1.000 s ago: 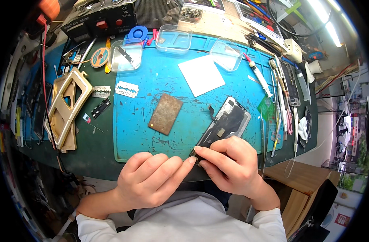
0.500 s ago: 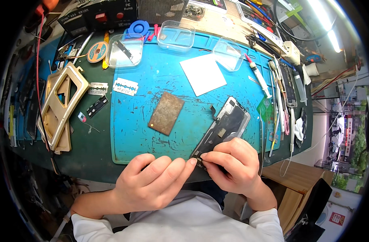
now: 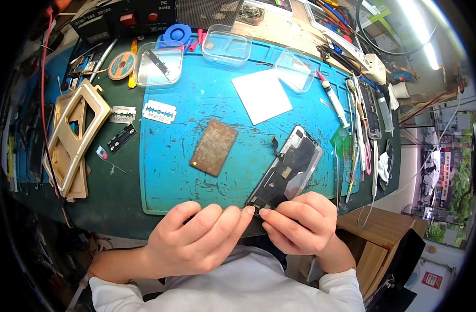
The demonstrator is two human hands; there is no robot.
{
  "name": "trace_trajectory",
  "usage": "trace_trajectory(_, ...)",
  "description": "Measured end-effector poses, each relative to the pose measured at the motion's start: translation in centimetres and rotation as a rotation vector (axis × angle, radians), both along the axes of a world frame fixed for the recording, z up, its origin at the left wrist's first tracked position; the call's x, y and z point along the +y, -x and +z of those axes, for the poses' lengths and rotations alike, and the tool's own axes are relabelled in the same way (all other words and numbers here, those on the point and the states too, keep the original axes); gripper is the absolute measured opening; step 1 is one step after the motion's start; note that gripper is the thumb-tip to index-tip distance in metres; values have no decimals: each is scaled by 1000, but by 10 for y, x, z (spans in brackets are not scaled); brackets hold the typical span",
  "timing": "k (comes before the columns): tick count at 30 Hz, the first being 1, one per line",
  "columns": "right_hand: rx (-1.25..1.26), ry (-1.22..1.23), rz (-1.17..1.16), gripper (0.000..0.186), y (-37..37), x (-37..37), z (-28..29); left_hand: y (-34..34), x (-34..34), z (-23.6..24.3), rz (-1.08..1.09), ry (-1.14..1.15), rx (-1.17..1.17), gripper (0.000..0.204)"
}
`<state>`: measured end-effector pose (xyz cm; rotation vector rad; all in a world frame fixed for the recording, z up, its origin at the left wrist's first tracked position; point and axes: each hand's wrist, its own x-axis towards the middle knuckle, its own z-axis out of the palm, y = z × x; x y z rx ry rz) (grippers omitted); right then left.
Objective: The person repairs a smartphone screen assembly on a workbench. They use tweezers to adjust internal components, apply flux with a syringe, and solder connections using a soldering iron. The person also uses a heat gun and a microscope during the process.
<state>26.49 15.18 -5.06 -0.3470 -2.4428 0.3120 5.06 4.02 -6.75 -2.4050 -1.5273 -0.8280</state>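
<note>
A phone screen assembly point(image 3: 286, 169), dark on its back with a silvery rim and a short flex cable, slants over the mat's near right edge, its near end between my hands. My left hand point(image 3: 199, 239) is closed, its fingertips pinching the near left corner. From the right, my right hand point(image 3: 305, 223) is closed too, thumb and forefinger drawn together at the same end and covering part of it. Anything small between those fingertips is too hidden to make out. A worn brown metal plate point(image 3: 214, 147) and a white square pad point(image 3: 261, 97) lie beyond.
Three clear plastic boxes point(image 3: 226, 46) line the back of the blue mat point(image 3: 170, 182). Razor blades point(image 3: 159, 112), a solder-wick spool point(image 3: 122, 65) and a beige frame point(image 3: 74, 138) are at left. A syringe point(image 3: 334, 104), tweezers and other slim tools crowd the right.
My right hand has shifted slightly down, its fingertips moving off the screen's inner face toward its near edge. The left hand keeps its pinch at the corner. The view has turned slightly.
</note>
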Motion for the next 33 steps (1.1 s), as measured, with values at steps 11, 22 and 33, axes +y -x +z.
trace_trajectory(11, -3, 33, -7, 26, 1, 0, 1, -3, -2, 0, 18, 1, -29, 38)
trace_trajectory(22, -17, 6, -23, 25, -1, -2, -4, -3, -2, 2, 14, 15, -1, 33)
trace_trajectory(33, 51, 40, -28, 28, -1, -1, -7, -4, 0, 1, 49, 50, -47, 26)
